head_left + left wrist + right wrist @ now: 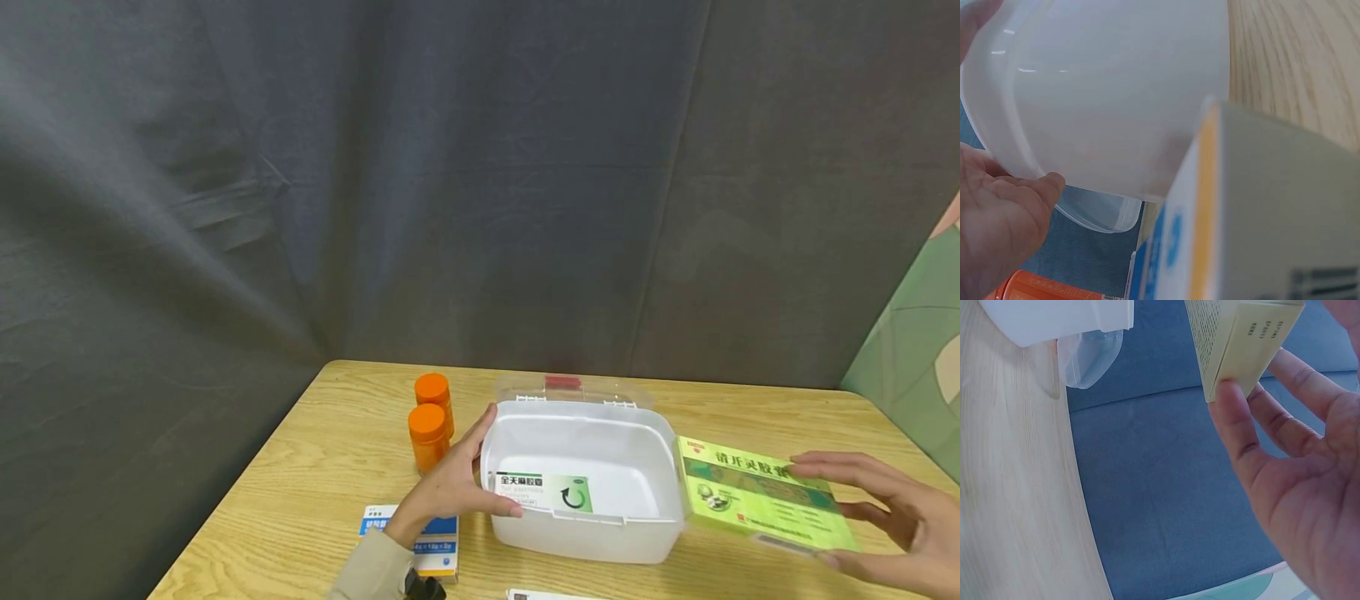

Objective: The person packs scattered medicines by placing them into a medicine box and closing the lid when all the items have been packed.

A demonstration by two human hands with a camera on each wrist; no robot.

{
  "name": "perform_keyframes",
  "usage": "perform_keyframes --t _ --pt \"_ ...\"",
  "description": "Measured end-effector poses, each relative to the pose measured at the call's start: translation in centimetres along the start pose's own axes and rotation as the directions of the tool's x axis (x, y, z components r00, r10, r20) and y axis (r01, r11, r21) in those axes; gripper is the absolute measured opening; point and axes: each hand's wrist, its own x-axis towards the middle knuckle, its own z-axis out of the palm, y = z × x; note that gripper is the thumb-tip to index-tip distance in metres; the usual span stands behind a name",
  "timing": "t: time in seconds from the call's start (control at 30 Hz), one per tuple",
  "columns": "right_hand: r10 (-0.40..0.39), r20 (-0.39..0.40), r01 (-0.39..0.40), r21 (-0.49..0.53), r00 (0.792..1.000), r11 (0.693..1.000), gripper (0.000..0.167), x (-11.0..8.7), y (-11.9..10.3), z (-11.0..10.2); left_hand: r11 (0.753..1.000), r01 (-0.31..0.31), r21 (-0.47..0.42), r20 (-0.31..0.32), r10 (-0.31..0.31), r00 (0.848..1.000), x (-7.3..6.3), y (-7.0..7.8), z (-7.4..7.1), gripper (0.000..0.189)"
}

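Note:
A translucent white plastic box (585, 540) stands on the table with its lid folded back. Inside, at the front left, lies a white and green medicine box (543, 492). My left hand (457, 487) holds the plastic box's left end, thumb along the front rim and fingers along the side; its fingertips (1054, 180) press the outer wall in the left wrist view. To the right, my right hand (892, 521) pinches a yellow-green medicine box (761, 492) by its right end, thumb below and fingers above. This medicine box is tilted, its left end beside the plastic box's right wall.
Two orange bottles (429, 425) stand left of the plastic box. A blue and white medicine box (438, 546) is partly hidden behind the left wrist. Another white box (547, 595) shows at the bottom edge. Dark cloth (510, 208) hangs behind the wooden table (300, 500).

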Motion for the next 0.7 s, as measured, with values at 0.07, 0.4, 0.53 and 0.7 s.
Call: perform_keyframes --t 0.07,0.4,0.53,0.7 --pt "-0.015 0.005 0.015 0.012 1.000 1.000 0.083 0.2 -0.2 0.1 1.000 0.002 0.002 -0.002 -0.002 1.000 0.0 0.0 0.0 0.122" --pt "0.021 0.004 -0.021 0.016 1.000 1.000 0.082 1.9 -1.9 0.8 1.000 0.017 0.023 -0.014 -0.017 1.000 -0.1 0.0 -0.1 0.121" --pt "-0.004 0.025 0.003 0.038 1.000 0.999 0.082 3.0 -3.0 1.1 1.000 0.018 0.022 -0.016 -0.018 1.000 -0.2 0.1 -0.1 0.122" --pt "-0.022 0.018 0.020 0.067 1.000 0.998 0.080 4.0 -3.9 1.5 1.000 0.014 0.011 -0.021 -0.014 1.000 -0.2 0.2 -0.1 0.122"
